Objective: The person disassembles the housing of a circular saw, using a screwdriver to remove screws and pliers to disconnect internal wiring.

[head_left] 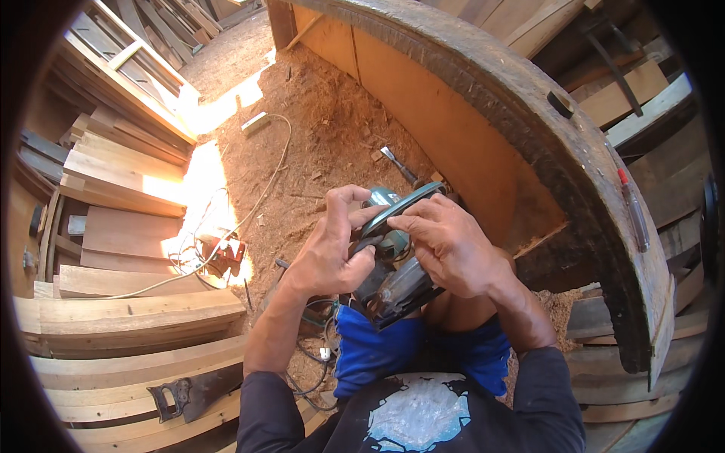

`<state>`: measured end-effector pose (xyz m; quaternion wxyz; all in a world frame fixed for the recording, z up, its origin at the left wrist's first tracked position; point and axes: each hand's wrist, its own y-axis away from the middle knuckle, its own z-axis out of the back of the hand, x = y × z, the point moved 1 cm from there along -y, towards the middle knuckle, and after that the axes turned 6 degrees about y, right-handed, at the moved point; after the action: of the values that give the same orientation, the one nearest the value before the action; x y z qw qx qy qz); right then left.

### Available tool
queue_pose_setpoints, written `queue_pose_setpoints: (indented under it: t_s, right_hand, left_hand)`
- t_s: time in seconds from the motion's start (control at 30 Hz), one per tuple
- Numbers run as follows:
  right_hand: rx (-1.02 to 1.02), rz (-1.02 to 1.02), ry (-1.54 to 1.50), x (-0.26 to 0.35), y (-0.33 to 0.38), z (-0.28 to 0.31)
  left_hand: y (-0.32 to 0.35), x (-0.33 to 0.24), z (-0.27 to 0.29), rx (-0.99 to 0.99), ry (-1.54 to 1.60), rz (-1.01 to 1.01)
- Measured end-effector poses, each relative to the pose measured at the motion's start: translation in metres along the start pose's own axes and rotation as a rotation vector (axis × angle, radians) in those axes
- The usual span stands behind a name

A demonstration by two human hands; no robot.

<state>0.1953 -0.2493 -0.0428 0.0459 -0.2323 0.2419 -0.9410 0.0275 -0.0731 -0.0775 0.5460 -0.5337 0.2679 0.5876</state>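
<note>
A teal and black power tool, apparently an electric planer, rests over my lap between my bare knees. My left hand grips its left side, with the thumb and bent forefinger around the upper edge. Pinched fingers of my right hand press on the right part of the same teal edge. Whatever lies under those fingertips is hidden. Just beyond the tool, a chisel with a flat metal blade points away from me to the left.
A big curved wooden piece arcs from far to right, bearing a slim red-tipped tool. Boards are stacked at left, with a handsaw on them. A cord and white power strip lie across the sawdust floor.
</note>
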Motion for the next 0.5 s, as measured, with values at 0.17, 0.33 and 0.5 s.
queue_pose_setpoints:
  t_s: [0.17,0.33,0.5]
  right_hand:
    - [-0.011,0.002,-0.096,-0.007,-0.005,-0.002]
    - [0.008,0.009,-0.115,-0.005,-0.009,0.005]
    - [0.152,-0.276,0.171,0.01,-0.025,0.017]
  left_hand:
    - [0.001,0.007,0.001,-0.017,0.029,0.022]
    - [0.002,0.003,0.002,-0.072,-0.071,-0.056]
    - [-0.003,-0.022,0.005,0.016,-0.178,0.113]
